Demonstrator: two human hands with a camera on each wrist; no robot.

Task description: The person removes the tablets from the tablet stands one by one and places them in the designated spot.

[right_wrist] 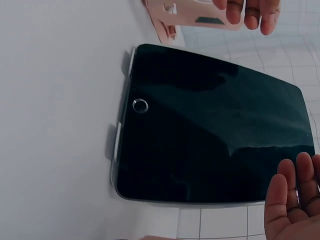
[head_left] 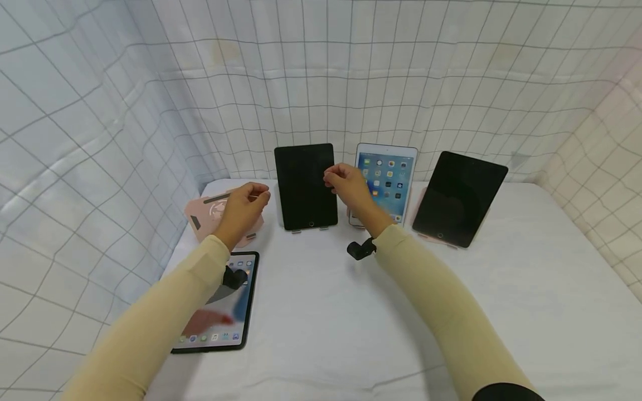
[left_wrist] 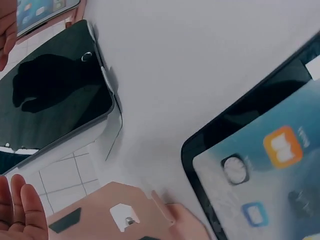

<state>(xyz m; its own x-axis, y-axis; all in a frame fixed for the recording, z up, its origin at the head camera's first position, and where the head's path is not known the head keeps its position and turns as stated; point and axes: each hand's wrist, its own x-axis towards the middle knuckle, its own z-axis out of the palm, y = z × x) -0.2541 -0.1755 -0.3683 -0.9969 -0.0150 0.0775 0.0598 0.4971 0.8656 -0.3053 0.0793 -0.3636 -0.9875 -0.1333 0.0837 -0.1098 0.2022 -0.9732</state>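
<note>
A black tablet stands propped on a white stand, its screen dark. My right hand hovers at this tablet's right edge with bent, relaxed fingers and nothing held; its fingertips overlap the tablet's corner in the right wrist view, and I cannot tell whether they touch it. On the left, my left hand hangs above an unloaded pink tablet stand, fingers loosely bent around no object. Below that forearm a large tablet lies flat with its screen lit, partly hidden by the sleeve.
Just right of the middle, a white tablet with a lit home screen leans on a pink stand. Farther right, another black tablet is propped at an angle on a pink stand. White grid-patterned cloth hangs behind the white-covered table.
</note>
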